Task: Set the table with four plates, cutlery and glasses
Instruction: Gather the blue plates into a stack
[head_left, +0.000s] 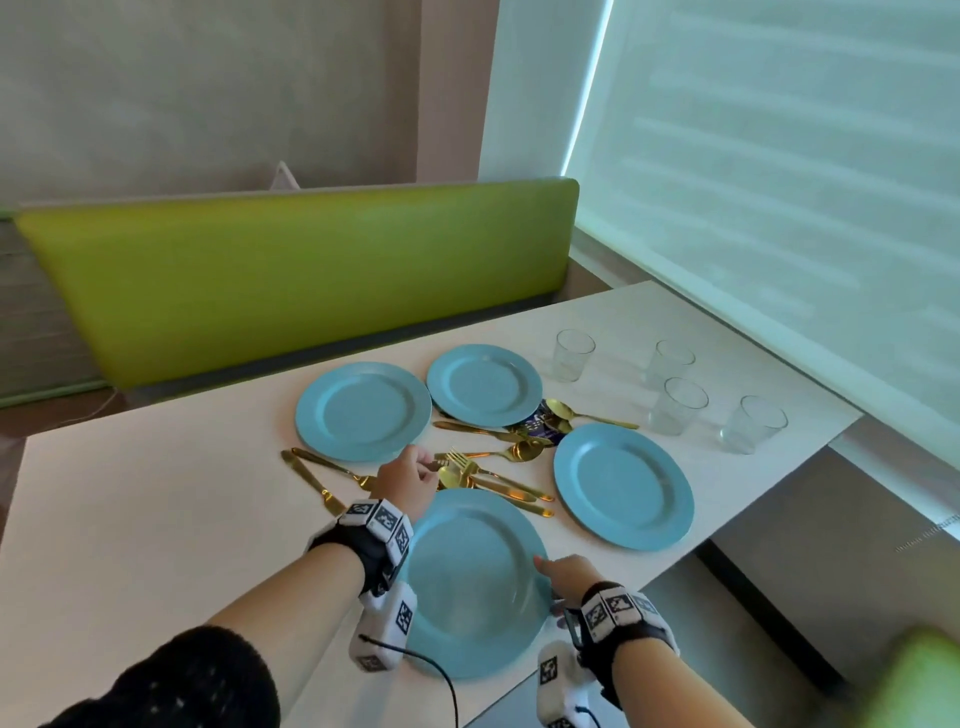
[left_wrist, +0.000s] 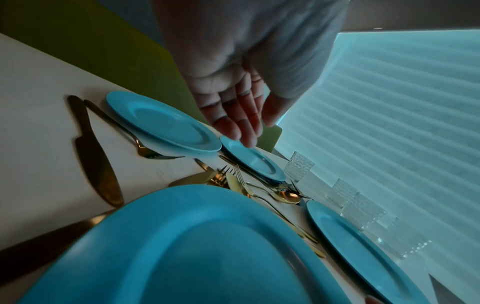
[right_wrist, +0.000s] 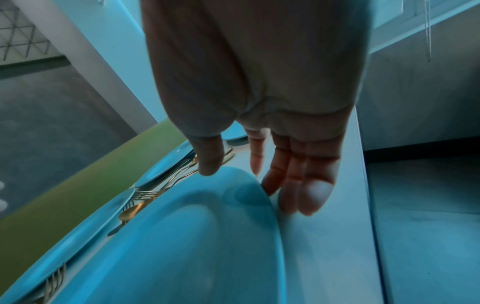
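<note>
Four blue plates lie on the white table (head_left: 130, 519): the near plate (head_left: 475, 582) (left_wrist: 194, 257) (right_wrist: 194, 246), a right plate (head_left: 623, 486), and two far plates (head_left: 363, 410) (head_left: 484, 384). Between them lies a heap of gold cutlery (head_left: 488, 467) (left_wrist: 233, 181). My left hand (head_left: 408, 475) (left_wrist: 239, 115) hovers over the heap's left end with straight fingers and holds nothing. At the near plate's right rim is my right hand (head_left: 569, 579) (right_wrist: 280, 168), thumb over the rim and straight fingers beside it. Several glasses (head_left: 675, 405) stand at the right.
A gold knife (head_left: 311, 480) and fork (head_left: 332, 467) lie left of the near plate. A dark blue packet (head_left: 540, 421) sits under the cutlery. A green bench back (head_left: 311, 270) runs behind the table. The table's edge passes close by the near plate, with a window blind (head_left: 779, 208) on the right.
</note>
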